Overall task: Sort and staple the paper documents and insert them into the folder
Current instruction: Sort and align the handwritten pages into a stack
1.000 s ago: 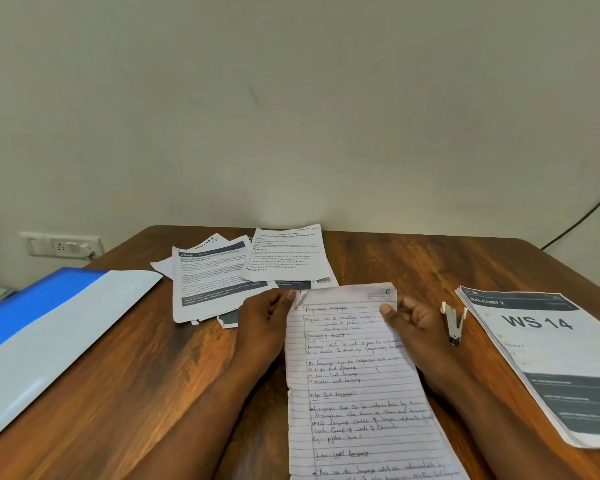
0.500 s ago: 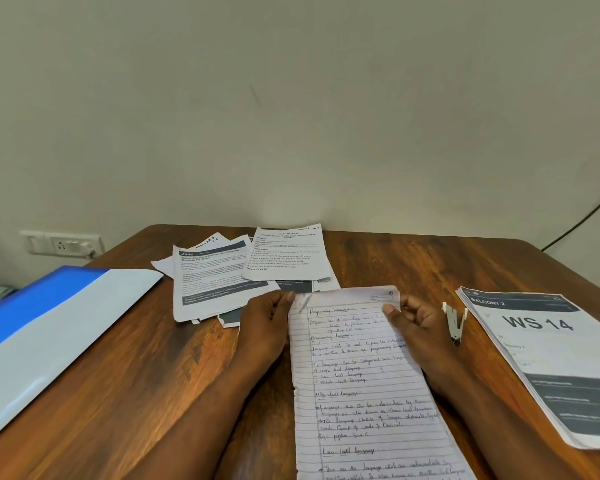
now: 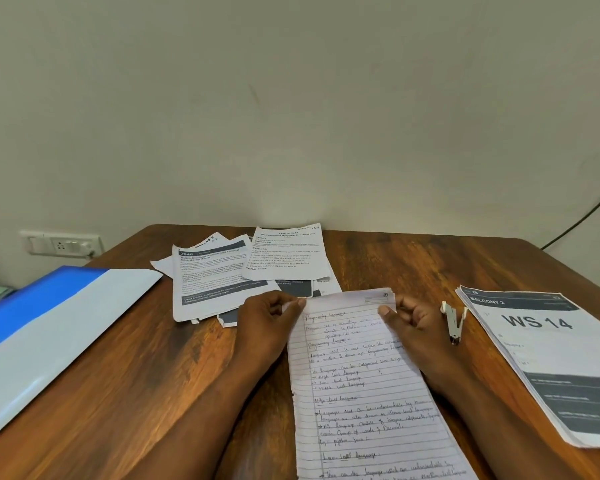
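- Head view: a dark, reddish-brown wooden tabletop [image 3: 413, 258] fills the lower half of the frame, its far edge against a plain, pale wall [image 3: 291, 98].
- A white switch-and-socket plate [image 3: 61, 242] sits on the wall at the left edge, and a dark cable [image 3: 582, 216] runs down the wall at the right.
- A blue and white folder [image 3: 49, 327] lies flat at the left of the frame, reaching past the tabletop's left edge.
- Loose printed sheets [image 3: 215, 275] lie overlapping at centre, near the far edge; some carry dark header bands.
- A lined handwritten page [image 3: 357, 386] runs from centre frame to the bottom edge, slightly slanted, with a ragged left margin.
- The left hand [image 3: 269, 323] pinches the page's upper left corner between thumb and fingers.
- The right hand [image 3: 413, 320] is curled at the upper right corner, thumb pressed on the sheet; whether the fingers reach under the paper is hard to tell.
- A small silver stapler [image 3: 453, 322] lies just right of the right hand, apart from it.
- A stack of printed pages marked "WS 14" [image 3: 548, 358] lies at the right of the frame, angled, with dark bands at top and lower down.
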`<state>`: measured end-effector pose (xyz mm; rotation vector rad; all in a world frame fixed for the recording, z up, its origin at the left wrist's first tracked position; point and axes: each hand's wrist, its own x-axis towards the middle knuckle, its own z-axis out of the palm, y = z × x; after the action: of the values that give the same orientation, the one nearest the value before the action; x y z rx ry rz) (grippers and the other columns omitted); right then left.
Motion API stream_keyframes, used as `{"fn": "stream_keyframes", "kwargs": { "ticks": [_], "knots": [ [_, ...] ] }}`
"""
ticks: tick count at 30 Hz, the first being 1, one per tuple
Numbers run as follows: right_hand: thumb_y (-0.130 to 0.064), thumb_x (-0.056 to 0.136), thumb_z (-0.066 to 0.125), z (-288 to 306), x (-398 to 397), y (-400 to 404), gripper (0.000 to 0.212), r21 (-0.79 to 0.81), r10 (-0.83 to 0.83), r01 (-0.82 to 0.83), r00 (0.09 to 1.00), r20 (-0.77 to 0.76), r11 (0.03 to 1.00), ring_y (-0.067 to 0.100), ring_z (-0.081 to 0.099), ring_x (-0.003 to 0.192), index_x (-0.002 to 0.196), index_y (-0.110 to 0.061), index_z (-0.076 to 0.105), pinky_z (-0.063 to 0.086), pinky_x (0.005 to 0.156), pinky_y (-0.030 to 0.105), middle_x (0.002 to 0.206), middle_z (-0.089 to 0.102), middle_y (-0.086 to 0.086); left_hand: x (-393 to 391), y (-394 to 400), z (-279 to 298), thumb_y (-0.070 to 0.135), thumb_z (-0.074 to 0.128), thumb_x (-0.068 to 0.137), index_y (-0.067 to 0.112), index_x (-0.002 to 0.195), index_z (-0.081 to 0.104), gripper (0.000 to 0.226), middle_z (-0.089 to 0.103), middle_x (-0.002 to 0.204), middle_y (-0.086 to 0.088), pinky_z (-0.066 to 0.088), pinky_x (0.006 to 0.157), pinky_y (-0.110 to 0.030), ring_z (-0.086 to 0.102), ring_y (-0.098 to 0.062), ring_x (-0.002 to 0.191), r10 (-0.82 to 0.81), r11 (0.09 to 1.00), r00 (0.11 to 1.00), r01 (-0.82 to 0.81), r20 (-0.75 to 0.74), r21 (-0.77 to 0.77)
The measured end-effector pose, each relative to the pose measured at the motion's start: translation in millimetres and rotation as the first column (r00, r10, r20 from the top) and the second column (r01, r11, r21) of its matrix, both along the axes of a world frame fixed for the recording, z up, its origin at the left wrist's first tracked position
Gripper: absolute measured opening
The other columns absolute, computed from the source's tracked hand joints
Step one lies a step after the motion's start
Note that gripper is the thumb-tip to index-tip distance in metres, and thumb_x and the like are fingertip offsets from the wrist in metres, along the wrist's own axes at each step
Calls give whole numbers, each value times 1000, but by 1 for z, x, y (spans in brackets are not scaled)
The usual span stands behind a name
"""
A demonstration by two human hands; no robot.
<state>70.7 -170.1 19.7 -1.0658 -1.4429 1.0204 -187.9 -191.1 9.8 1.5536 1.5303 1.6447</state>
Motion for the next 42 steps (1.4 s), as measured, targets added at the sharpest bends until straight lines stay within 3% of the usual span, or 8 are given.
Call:
{"fn": "stream_keyframes", "kwargs": {
  "ticks": [7, 13, 22, 28, 30, 34, 36, 42],
  "knots": [
    [-11, 100, 65, 1, 0, -1, 17, 4, -3, 3, 1000, -10, 1000, 24, 78, 96, 114, -14, 73, 61, 90, 50, 101, 81, 5, 2, -3, 2, 31, 92, 78, 27, 92, 78, 20, 78, 88, 16, 63, 74, -29, 74, -3, 82, -19, 1000, 999, 18, -35, -25],
    [-13, 100, 65, 2, 0, -2, 17, 1, 7, -7, 1000, 10, 1000, 24, 78, 98, 114, -15, 73, 61, 91, 52, 103, 81, 5, 1, 0, 0, 31, 87, 85, 22, 94, 80, 14, 79, 86, 13, 65, 76, -41, 74, -3, 80, 21, 999, 996, -24, -85, -29],
    [-13, 99, 66, 0, 1, 0, 18, -9, 8, -8, 1000, 0, 1000, 25, 78, 97, 116, -12, 72, 61, 91, 54, 102, 81, 7, 1, 0, -1, 26, 76, 95, 24, 98, 80, 5, 78, 91, 14, 63, 78, -34, 73, -3, 87, 19, 1000, 994, -19, -110, -4],
    [-13, 101, 64, -2, 0, 2, 16, -16, -26, 25, 997, -74, 1000, 29, 77, 99, 115, -11, 72, 60, 92, 55, 103, 80, 9, 4, 0, 1, 48, 85, 82, 34, 133, 57, 59, 71, 123, 3, 62, 94, -42, 71, -15, 110, -156, 956, 971, 195, 183, -219],
    [-12, 101, 62, 0, 0, 1, 16, -39, -48, 43, 989, -143, 998, 28, 77, 99, 116, -11, 71, 61, 91, 50, 105, 80, 9, 7, -1, 5, 37, 91, 78, 31, 138, 50, 73, 71, 127, -3, 61, 96, -44, 71, -20, 113, -199, 918, 916, 299, 348, -261],
    [-11, 103, 60, 3, -2, 0, 17, -57, -95, 83, 960, -264, 995, 28, 77, 101, 117, -8, 69, 65, 79, 37, 106, 80, 8, 18, -11, 14, 6, 80, 88, 17, 140, 49, 61, 76, 122, -10, 59, 97, -52, 74, -31, 111, -303, 828, 752, 512, 585, -229],
    [-13, 103, 60, 3, -3, 1, 19, -61, -148, 136, 946, -289, 989, 30, 76, 103, 119, -7, 68, 64, 84, 44, 109, 80, 9, 20, -16, 18, 5, 73, 94, 7, 137, 57, 46, 75, 124, -14, 57, 100, -53, 73, -35, 114, -362, 760, 699, 604, 616, -240],
    [-17, 103, 61, 2, 1, 4, 20, -85, -238, 222, 911, -337, 971, 31, 74, 108, 121, -9, 68, 58, 96, 56, 115, 78, 8, 20, -23, 21, 7, 69, 98, -1, 125, 62, 29, 77, 117, -19, 61, 93, -51, 74, -38, 109, -366, 685, 740, 625, 564, -375]
  ]
}}
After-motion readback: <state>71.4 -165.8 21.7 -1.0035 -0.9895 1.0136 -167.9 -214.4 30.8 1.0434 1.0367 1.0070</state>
